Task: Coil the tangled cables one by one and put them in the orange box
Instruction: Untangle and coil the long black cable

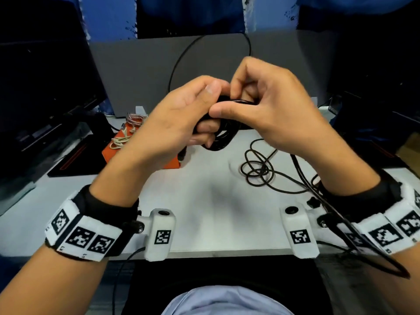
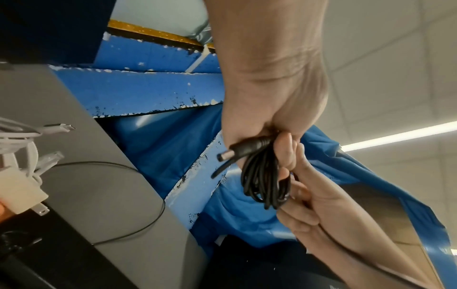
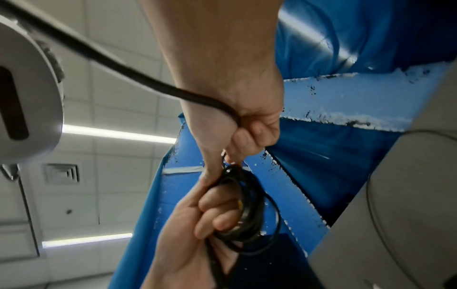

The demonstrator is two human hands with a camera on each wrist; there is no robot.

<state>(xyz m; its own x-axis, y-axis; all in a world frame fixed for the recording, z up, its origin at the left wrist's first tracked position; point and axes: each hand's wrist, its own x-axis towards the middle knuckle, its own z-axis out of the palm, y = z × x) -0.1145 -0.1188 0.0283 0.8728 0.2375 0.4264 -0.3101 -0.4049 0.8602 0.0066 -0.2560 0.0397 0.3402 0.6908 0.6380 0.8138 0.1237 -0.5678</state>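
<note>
Both hands meet above the white table, holding a coiled black cable point(image 1: 221, 137). My left hand point(image 1: 193, 114) grips the bundle of loops point(image 2: 265, 179), and the barrel plug point(image 2: 243, 150) sticks out beside the fingers. My right hand point(image 1: 245, 98) pinches a strand of the same cable point(image 3: 232, 115) against the coil point(image 3: 249, 213). The orange box point(image 1: 113, 153) sits at the left behind my left wrist, with a beige cable point(image 1: 119, 142) and a braided cable point(image 1: 135, 119) in it. A loose black cable tangle point(image 1: 259, 169) lies on the table at the right.
A grey panel point(image 1: 141, 71) stands at the back with a thin black wire point(image 1: 179, 64) looping in front of it. Dark monitors flank both sides. A white charger with cables point(image 2: 22, 185) shows in the left wrist view. The white table point(image 1: 216, 201) lies under my hands.
</note>
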